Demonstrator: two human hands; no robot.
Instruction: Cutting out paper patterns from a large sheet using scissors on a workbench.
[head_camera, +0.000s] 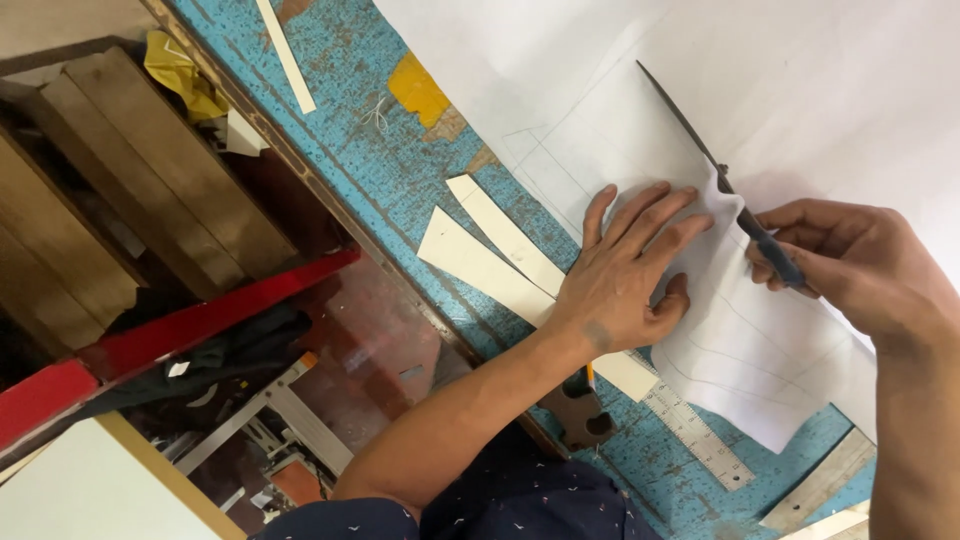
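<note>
Scissors (722, 180), dark and long-bladed, sit gripped in the right hand (850, 265) at centre right; left hand (625, 275) presses flat, fingers spread, on pencilled white paper (760, 350).

Metal ruler (698, 435), red beam (200, 322), yellow cloth (180, 72).

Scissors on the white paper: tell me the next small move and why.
Probably close the scissors a short way along the pencilled line. The right hand grips the handles with the blades open over the white paper, and the left hand presses the sheet flat beside the cut.
</note>
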